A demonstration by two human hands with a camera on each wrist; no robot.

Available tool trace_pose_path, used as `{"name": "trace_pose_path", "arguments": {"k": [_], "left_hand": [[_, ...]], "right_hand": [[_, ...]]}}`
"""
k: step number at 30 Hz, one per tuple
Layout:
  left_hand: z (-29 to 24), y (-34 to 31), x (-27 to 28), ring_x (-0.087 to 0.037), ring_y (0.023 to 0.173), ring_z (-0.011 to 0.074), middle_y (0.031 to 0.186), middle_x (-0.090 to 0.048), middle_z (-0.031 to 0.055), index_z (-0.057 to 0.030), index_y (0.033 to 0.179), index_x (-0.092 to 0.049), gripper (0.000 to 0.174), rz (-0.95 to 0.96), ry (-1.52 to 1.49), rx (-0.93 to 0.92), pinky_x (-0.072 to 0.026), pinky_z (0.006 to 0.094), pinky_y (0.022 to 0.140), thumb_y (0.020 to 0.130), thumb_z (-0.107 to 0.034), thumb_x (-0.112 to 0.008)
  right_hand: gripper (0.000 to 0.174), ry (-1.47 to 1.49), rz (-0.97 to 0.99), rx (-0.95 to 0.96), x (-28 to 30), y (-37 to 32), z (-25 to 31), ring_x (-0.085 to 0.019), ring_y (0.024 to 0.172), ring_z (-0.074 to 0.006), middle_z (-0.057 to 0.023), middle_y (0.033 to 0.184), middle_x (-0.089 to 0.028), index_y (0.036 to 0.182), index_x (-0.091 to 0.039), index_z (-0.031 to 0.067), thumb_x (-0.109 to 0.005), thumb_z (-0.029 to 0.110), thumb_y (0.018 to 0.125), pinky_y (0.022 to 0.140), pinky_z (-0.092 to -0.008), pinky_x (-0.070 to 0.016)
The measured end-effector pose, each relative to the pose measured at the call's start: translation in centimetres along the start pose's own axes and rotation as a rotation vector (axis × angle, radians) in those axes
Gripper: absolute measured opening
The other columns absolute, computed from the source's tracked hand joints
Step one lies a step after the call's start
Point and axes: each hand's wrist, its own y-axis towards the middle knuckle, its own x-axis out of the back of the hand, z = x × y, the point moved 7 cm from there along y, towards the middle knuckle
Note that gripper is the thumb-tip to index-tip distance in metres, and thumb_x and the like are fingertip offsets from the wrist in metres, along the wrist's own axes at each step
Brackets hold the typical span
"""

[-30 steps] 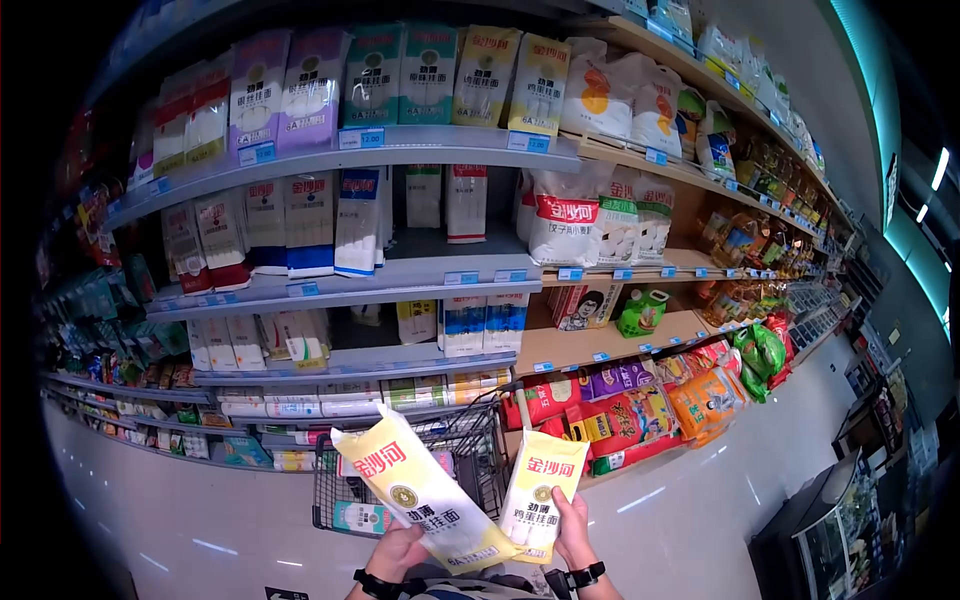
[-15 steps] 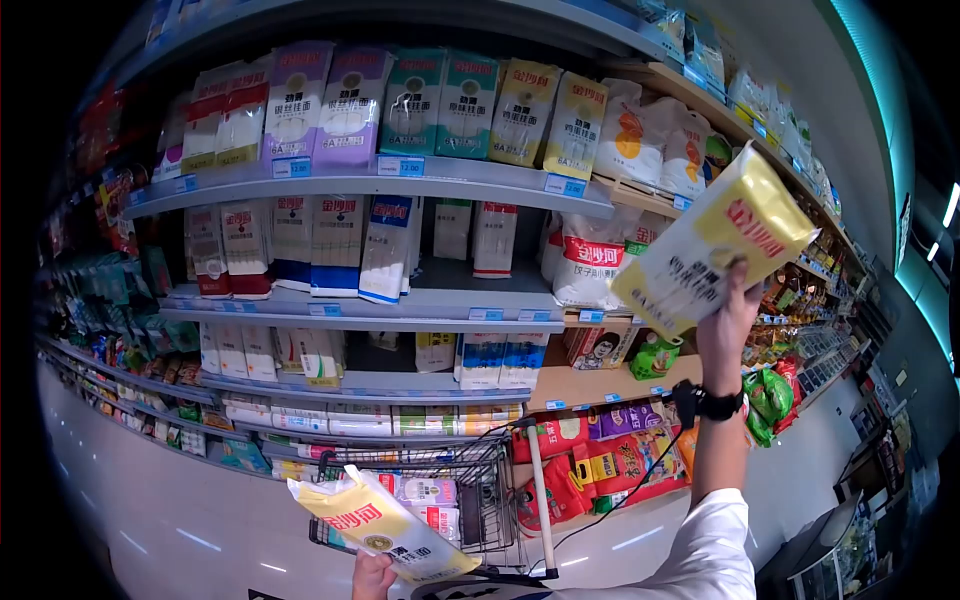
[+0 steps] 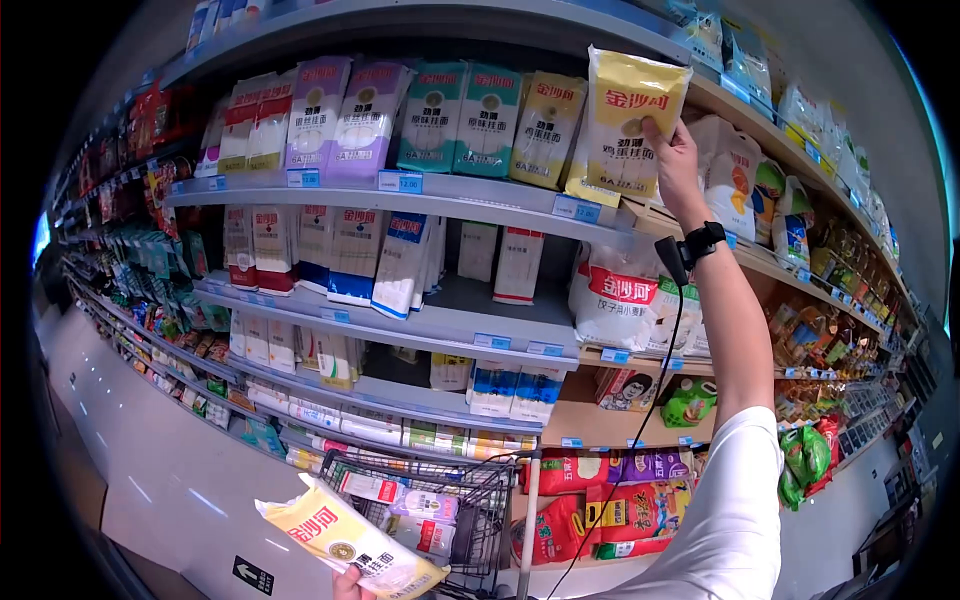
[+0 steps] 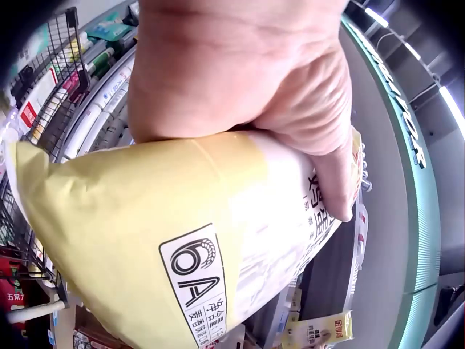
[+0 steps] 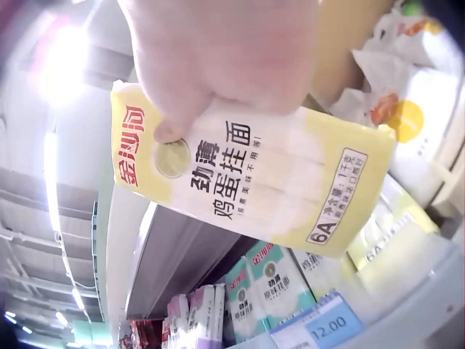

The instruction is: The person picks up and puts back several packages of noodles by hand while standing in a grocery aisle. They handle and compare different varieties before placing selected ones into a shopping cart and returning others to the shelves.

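My right hand (image 3: 674,165) is raised to the right end of the upper shelf and grips a yellow-and-white packet of dried noodles (image 3: 622,85) by its side, thumb on the printed front. That packet stands upright in the head view, overlapping a matching one (image 5: 392,225) on the shelf. Low down beside the cart, my left hand (image 3: 350,583) holds a second yellow noodle packet (image 3: 335,545), tilted, with its printed face up. In the left wrist view its yellow end (image 4: 109,211) fills much of the picture, the thumb lying along one side.
Purple (image 3: 318,120), green (image 3: 432,120) and red noodle packets line the upper shelf (image 3: 480,190) above price tags. Flour bags (image 3: 728,175) stand to the right. A wire cart (image 3: 490,510) with several packets is below, near bagged rice (image 3: 640,510). A black cable (image 3: 640,430) hangs from my right wrist.
My right hand has gone from low in front of me up to the upper shelf with its noodle packet, turning it upright. My left hand has shifted down and left, still holding its packet.
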Motion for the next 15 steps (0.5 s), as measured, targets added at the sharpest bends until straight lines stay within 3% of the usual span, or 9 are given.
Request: {"name": "trace_pose_path", "arguments": {"k": [2, 3, 4, 9, 12, 13, 15], "left_hand": [[-0.1, -3.3, -3.3, -0.058, 0.117, 0.0235, 0.129, -0.062, 0.0164, 0.0075, 0.134, -0.055, 0.042, -0.014, 0.333, -0.134, -0.046, 0.0372, 0.103, 0.103, -0.02, -0.048], [1.2, -3.9, -3.4, -0.057, 0.118, 0.0216, 0.13, -0.061, 0.0173, 0.0081, 0.133, -0.056, 0.038, -0.049, 0.239, -0.183, -0.0454, 0.0368, 0.103, 0.103, -0.013, -0.048], [1.4, -5.1, -4.7, -0.059, 0.116, 0.0269, 0.125, -0.063, 0.0179, 0.0049, 0.129, -0.059, 0.032, 0.008, 0.488, -0.389, -0.0458, 0.0377, 0.101, 0.102, -0.01, -0.05], [6.3, -6.9, -5.3, -0.06, 0.117, 0.0271, 0.127, -0.062, 0.0171, 0.0034, 0.133, -0.055, 0.039, -0.195, 0.253, -0.238, -0.0472, 0.0392, 0.101, 0.097, -0.012, -0.058], [7.2, -7.3, -6.3, -0.06, 0.118, 0.0272, 0.129, -0.062, 0.0166, 0.0024, 0.135, -0.052, 0.045, -0.217, 0.224, -0.248, -0.048, 0.04, 0.102, 0.094, -0.013, -0.062], [7.5, -7.5, -6.5, -0.06, 0.118, 0.0273, 0.129, -0.061, 0.0164, 0.0021, 0.136, -0.051, 0.047, -0.221, 0.215, -0.252, -0.0483, 0.0403, 0.102, 0.093, -0.013, -0.064], [7.8, -7.5, -7.1, -0.06, 0.119, 0.0274, 0.13, -0.061, 0.0161, 0.0015, 0.137, -0.049, 0.052, -0.216, 0.202, -0.263, -0.0488, 0.0409, 0.102, 0.091, -0.014, -0.067]], "right_hand": [[0.036, 0.077, 0.011, -0.026, 0.8, 0.9, -3.9, -0.061, 0.101, -0.0084, -0.0007, 0.113, -0.069, 0.122, -0.063, 0.0048, -0.072, 0.029, 0.097, 0.09, -0.0266, -0.0473], [0.037, 0.139, -0.003, -0.119, 1.5, 1.0, -6.2, -0.061, 0.102, -0.0095, -0.0016, 0.114, -0.069, 0.122, -0.063, 0.0045, -0.073, 0.03, 0.096, 0.091, -0.027, -0.0471], [0.038, 0.2, -0.014, -0.213, 1.8, 1.1, -8.3, -0.062, 0.102, -0.0105, -0.0024, 0.115, -0.069, 0.122, -0.062, 0.0042, -0.073, 0.03, 0.096, 0.091, -0.0274, -0.0469], [0.044, 0.428, -0.06, -0.455, 3.9, 2.4, -13.6, -0.065, 0.108, -0.0227, -0.0106, 0.122, -0.066, 0.13, -0.054, 0.0008, -0.071, 0.025, 0.097, 0.095, -0.0425, -0.0542], [0.041, 0.06, -0.077, -0.522, 5.9, 3.6, -16.2, -0.065, 0.107, -0.023, -0.0127, 0.123, -0.067, 0.134, -0.052, -0.003, -0.066, 0.011, 0.097, 0.092, -0.0384, -0.0528], [0.041, 0.069, -0.07, -0.518, 5.6, 3.4, -16.0, -0.065, 0.107, -0.023, -0.0127, 0.123, -0.067, 0.134, -0.052, -0.003, -0.066, 0.011, 0.097, 0.092, -0.0384, -0.0528], [0.044, -0.345, -0.053, -0.507, 5.9, 2.9, -15.2, -0.066, 0.11, -0.029, -0.0193, 0.123, -0.068, 0.134, -0.054, -0.0063, -0.066, 0.012, 0.096, 0.09, -0.0396, -0.0515]]}}
